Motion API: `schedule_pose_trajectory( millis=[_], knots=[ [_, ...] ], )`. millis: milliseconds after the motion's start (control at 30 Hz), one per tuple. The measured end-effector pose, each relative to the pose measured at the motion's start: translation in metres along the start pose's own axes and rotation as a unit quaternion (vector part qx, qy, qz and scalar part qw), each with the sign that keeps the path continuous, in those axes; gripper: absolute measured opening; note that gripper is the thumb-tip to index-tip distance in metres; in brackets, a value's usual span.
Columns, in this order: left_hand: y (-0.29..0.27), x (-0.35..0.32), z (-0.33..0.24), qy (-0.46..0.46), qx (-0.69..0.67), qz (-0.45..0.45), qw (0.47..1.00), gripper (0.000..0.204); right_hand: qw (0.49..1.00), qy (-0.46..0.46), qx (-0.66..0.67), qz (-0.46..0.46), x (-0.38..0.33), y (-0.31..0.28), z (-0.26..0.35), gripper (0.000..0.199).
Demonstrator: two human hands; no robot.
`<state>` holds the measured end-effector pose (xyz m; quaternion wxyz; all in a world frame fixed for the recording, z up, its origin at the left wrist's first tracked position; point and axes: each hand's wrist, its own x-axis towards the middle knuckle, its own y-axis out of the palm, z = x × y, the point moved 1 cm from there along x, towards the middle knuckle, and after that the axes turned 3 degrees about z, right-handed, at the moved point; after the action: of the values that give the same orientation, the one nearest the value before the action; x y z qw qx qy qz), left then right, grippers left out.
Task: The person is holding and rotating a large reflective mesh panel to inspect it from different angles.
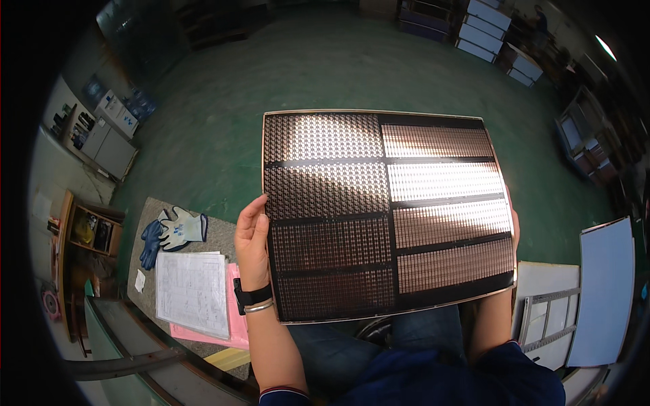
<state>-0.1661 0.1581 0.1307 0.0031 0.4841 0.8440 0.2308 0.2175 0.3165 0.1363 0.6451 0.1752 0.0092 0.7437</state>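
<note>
Gridded coppery panel [393, 218] gripped by its side edges in left hand [253, 237] and mostly hidden right hand [516, 231]; wide green floor [305, 71] seen beyond it.

Wide black wristband [256, 296]; thin silver metal bangle [259, 307] just elbow-side of wristband. Dark navy short-sleeved shirt [440, 379], red-and-white cuff trim [283, 389]. Blue denim jeans [425, 331].

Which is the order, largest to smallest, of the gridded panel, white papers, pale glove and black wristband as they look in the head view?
Gridded panel
White papers
Pale glove
Black wristband
</note>
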Motion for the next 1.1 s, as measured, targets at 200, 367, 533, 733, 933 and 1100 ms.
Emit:
schedule_pose_trajectory(
  millis=[200, 367, 533, 733, 933, 1100],
  knots=[
    [-0.004, 0.000, -0.005, -0.004, -0.019, -0.008, 1.000, 0.029, 0.972, 0.110, 0.176, -0.110, 0.005, 0.007, 0.003, 0.040],
    [-0.008, 0.000, -0.002, -0.013, -0.052, -0.025, 0.998, 0.029, 0.961, 0.117, 0.216, -0.126, -0.003, 0.021, 0.017, 0.045],
    [0.006, 0.000, -0.016, -0.025, -0.083, -0.032, 0.996, 0.034, 0.948, 0.231, 0.220, 0.018, -0.013, -0.007, 0.016, 0.048],
    [0.016, 0.000, -0.026, -0.012, -0.217, -0.058, 0.974, 0.044, 0.965, 0.177, 0.161, 0.104, -0.003, -0.005, -0.002, 0.055],
    [-0.026, -0.007, -0.003, -0.041, -0.323, -0.148, 0.934, 0.041, 0.971, 0.110, 0.190, 0.093, -0.008, 0.029, -0.034, 0.044],
    [0.004, -0.002, -0.010, -0.034, -0.192, 0.073, 0.978, 0.053, 0.945, 0.121, 0.292, 0.081, -0.040, 0.106, -0.024, 0.053]
  ],
)
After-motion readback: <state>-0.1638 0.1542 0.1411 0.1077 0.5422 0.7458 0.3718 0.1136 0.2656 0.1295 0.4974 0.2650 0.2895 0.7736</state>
